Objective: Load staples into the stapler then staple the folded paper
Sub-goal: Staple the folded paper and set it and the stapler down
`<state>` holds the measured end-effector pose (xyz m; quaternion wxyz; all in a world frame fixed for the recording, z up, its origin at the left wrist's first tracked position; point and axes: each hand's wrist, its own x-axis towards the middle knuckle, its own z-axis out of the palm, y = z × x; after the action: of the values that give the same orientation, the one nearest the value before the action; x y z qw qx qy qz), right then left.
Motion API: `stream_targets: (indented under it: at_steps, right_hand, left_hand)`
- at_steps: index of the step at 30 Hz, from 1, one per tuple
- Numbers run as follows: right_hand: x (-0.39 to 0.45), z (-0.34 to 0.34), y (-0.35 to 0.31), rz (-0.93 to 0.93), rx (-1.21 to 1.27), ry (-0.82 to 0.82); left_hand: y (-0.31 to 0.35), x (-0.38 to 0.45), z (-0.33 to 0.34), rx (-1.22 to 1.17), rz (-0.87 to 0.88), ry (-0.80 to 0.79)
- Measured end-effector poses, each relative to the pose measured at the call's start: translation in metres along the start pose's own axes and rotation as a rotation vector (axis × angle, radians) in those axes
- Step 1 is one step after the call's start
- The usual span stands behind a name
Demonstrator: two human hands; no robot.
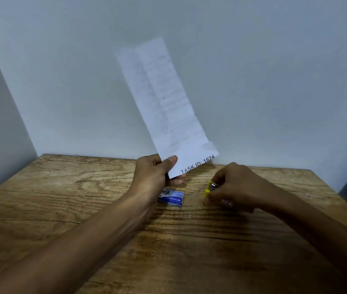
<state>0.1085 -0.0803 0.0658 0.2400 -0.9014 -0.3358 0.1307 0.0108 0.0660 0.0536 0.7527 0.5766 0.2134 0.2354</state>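
My left hand [156, 174] pinches the bottom corner of the folded white paper [164, 102], holding it upright and tilted back to the left above the table; "TASK ID: 1624" is printed near the held end. My right hand [234, 185] is closed around a small yellow stapler [208, 188] just above the wooden table [83, 209]; only its yellow front and a bit of metal show past my fingers. A small blue staple box [171, 197] lies flat on the table below my left hand, between the two hands.
A pale wall stands right behind the table's far edge. A side wall closes in on the left. The table's right edge drops off near a dark strip at the far right.
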Motion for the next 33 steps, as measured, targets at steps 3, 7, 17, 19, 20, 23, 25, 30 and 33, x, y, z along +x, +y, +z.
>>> stream_targets:
  at_steps: [3, 7, 17, 19, 20, 23, 25, 30, 33]
  right_hand:
    - [0.000, 0.010, 0.001, -0.011, -0.160, 0.038]
    - [0.002, 0.016, 0.002, 0.000, -0.221, 0.075]
    - [0.003, 0.004, 0.001, 0.048, -0.140, -0.085]
    - [0.003, -0.003, 0.001, 0.057, 0.010, -0.106]
    - [0.003, -0.006, 0.001, 0.051, 0.126, -0.088]
    - [0.005, -0.013, 0.000, 0.055, 0.509, 0.020]
    - [0.007, -0.015, -0.002, 0.060, 0.801, 0.029]
    - [0.006, -0.015, -0.012, 0.090, 1.025, 0.100]
    - [0.008, -0.010, -0.021, 0.040, 1.090, 0.108]
  left_hand:
    - [0.001, -0.001, 0.001, 0.004, -0.012, -0.004]
    - [0.004, -0.005, 0.002, 0.035, -0.007, -0.029]
    - [0.004, -0.005, 0.004, 0.056, 0.015, -0.097]
    - [0.004, -0.004, 0.004, 0.081, 0.003, -0.111]
    - [0.003, -0.004, 0.003, 0.096, -0.004, -0.116]
    - [0.004, -0.002, 0.002, 0.167, -0.042, -0.142]
    - [0.005, -0.002, 0.000, 0.241, -0.074, -0.176]
    - [0.016, -0.002, -0.009, 0.415, -0.093, -0.272]
    - [0.034, -0.003, -0.016, 0.503, -0.086, -0.266]
